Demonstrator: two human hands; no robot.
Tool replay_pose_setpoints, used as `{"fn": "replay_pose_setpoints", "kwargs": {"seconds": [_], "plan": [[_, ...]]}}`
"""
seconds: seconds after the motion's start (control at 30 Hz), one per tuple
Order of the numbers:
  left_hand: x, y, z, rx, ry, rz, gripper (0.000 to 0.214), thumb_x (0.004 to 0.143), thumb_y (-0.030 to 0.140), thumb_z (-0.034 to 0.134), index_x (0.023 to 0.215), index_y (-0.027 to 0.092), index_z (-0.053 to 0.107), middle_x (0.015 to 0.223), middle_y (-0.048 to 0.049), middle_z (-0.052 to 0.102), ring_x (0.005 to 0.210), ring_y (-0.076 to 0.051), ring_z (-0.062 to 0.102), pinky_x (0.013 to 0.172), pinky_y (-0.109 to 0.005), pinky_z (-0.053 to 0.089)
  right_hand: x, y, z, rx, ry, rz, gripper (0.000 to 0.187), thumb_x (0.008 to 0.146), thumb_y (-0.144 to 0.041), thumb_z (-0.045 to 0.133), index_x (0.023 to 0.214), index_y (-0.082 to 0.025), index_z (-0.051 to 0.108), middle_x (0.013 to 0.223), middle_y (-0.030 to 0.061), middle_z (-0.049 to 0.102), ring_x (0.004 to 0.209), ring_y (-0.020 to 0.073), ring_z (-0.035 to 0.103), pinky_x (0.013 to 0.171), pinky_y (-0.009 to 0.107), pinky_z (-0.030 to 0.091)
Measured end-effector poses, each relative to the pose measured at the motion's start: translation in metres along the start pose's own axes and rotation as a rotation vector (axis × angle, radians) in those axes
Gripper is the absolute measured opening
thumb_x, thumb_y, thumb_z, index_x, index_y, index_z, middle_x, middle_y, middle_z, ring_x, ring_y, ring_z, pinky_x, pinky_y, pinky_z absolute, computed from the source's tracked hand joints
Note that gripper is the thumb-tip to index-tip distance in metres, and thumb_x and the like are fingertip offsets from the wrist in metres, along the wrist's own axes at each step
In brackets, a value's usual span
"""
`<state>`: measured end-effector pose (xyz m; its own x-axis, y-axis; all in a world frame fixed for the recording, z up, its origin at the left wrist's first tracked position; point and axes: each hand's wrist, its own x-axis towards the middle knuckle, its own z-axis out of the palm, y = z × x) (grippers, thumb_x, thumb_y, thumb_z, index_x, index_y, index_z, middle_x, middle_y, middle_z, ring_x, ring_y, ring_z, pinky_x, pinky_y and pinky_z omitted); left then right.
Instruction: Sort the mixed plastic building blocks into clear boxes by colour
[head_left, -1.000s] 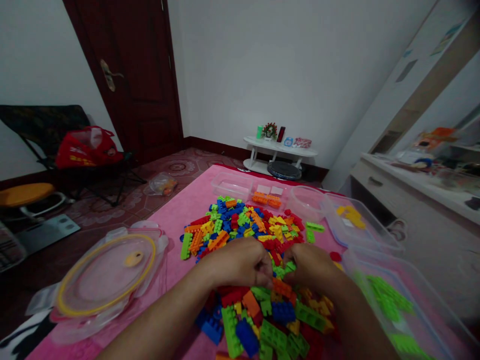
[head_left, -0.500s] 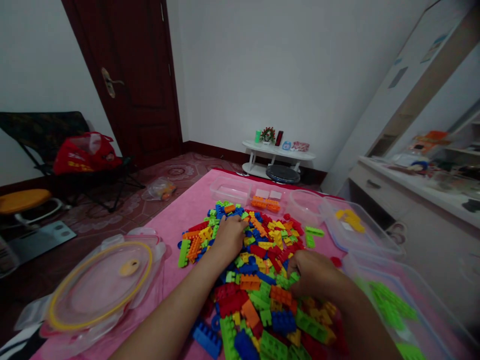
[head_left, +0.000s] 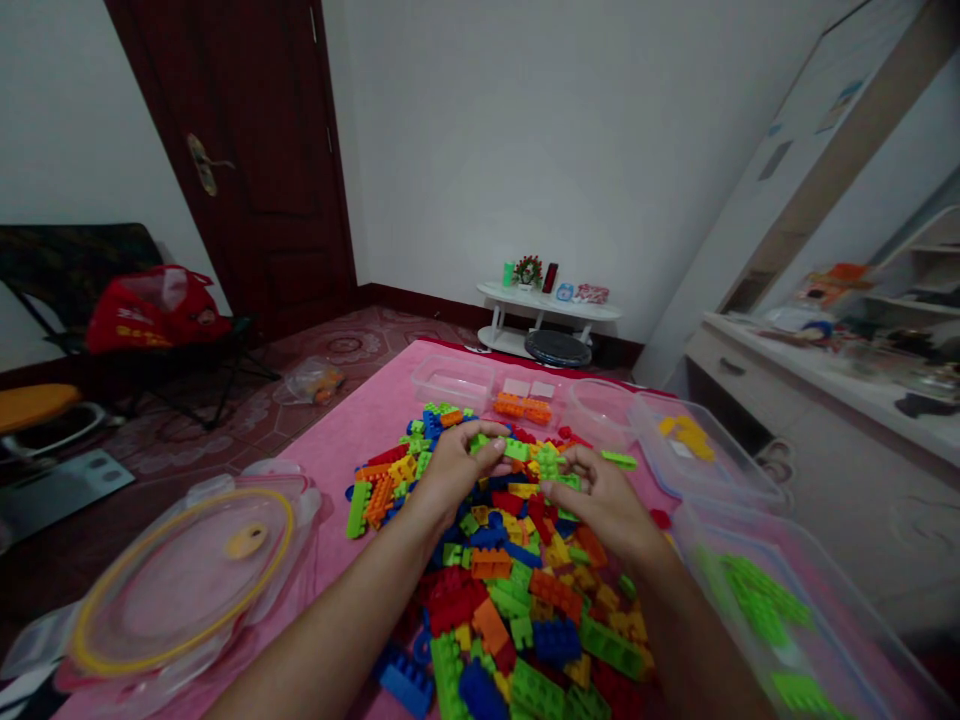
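The heap of bricks (head_left: 502,580) is being carried by the pink-covered table (head_left: 375,420) and is being taken here as the centre of the dial. At 12 o'clock, a green brick (head_left: 516,449) is being pinched between thumb and fingers by the left hand (head_left: 459,468), which is being held towards 11. At 1 o'clock, green pieces (head_left: 568,483) are seemingly being clasped by the right hand (head_left: 600,490); how firmly that grip is being kept cannot be told. At 3 o'clock, more green pieces are being contained by a clear box (head_left: 832,645). The bricks are being judged light, stiff and hard to break, perhaps a little slippery as plastic, so only slight pressure is being called for. The flat long sides are being favoured for taking hold, the studs being left uncovered
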<state>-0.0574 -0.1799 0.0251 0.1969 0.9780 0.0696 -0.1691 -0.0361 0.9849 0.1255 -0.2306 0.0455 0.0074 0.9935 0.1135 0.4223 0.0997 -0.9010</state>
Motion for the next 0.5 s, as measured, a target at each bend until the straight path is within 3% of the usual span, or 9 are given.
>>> {"fn": "replay_pose_setpoints", "kwargs": {"seconds": [0.07, 0.13, 0.23, 0.37, 0.5], "plan": [[-0.007, 0.002, 0.010, -0.095, 0.031, 0.013, 0.034, 0.072, 0.040, 0.066, 0.095, 0.016, 0.062, 0.087, -0.0014, 0.061, 0.072, -0.012, 0.059, 0.069, -0.029, 0.055, -0.002, -0.004, 0.020, 0.357, -0.015, 0.091, 0.028, 0.067, -0.037, 0.068, 0.084, -0.019, 0.054, 0.064, -0.0051, 0.050, 0.049, 0.0082, 0.042, 0.044, 0.020, 0.033], [-0.013, 0.003, 0.016, -0.050, 0.067, 0.091, 0.027, 0.078, 0.038, 0.059, 0.097, 0.018, 0.062, 0.095, -0.0026, 0.061, 0.081, -0.014, 0.059, 0.074, -0.028, 0.054, -0.005, -0.007, 0.037, 0.657, -0.003, 0.200, 0.032, 0.067, -0.038, 0.071, 0.086, -0.021, 0.053, 0.060, -0.0081, 0.048, 0.041, 0.0054, 0.034, 0.038, 0.019, 0.028], [-0.018, 0.000, 0.021, 0.079, 0.092, 0.203, 0.022, 0.084, 0.030, 0.050, 0.099, 0.019, 0.062, 0.100, -0.0036, 0.063, 0.094, -0.018, 0.059, 0.087, -0.030, 0.048, -0.009, -0.007, 0.050, 0.941, 0.074, 0.295, 0.038, 0.061, -0.032, 0.079, 0.079, -0.021, 0.048, 0.058, -0.0105, 0.046, 0.038, 0.0026, 0.033, 0.036, 0.017, 0.029], [-0.022, -0.003, 0.027, 0.198, 0.119, 0.323, 0.021, 0.086, 0.024, 0.047, 0.098, 0.018, 0.064, 0.100, -0.0049, 0.063, 0.099, -0.019, 0.057, 0.092, -0.031, 0.043, -0.011, -0.008, 0.057, 1.063, 0.031, 0.317, 0.039, 0.062, -0.034, 0.081, 0.079, -0.020, 0.049, 0.057, -0.0107, 0.045, 0.037, 0.0011, 0.033, 0.037, 0.016, 0.032], [-0.030, 0.002, 0.033, 0.261, 0.000, 0.426, 0.029, 0.092, 0.026, 0.039, 0.105, 0.020, 0.065, 0.109, -0.0057, 0.061, 0.106, -0.018, 0.054, 0.098, -0.030, 0.039, -0.014, -0.011, 0.060, 0.968, 0.004, 0.311, 0.045, 0.060, -0.048, 0.080, 0.078, -0.019, 0.050, 0.055, -0.0093, 0.047, 0.039, 0.0030, 0.039, 0.037, 0.016, 0.036]]}}
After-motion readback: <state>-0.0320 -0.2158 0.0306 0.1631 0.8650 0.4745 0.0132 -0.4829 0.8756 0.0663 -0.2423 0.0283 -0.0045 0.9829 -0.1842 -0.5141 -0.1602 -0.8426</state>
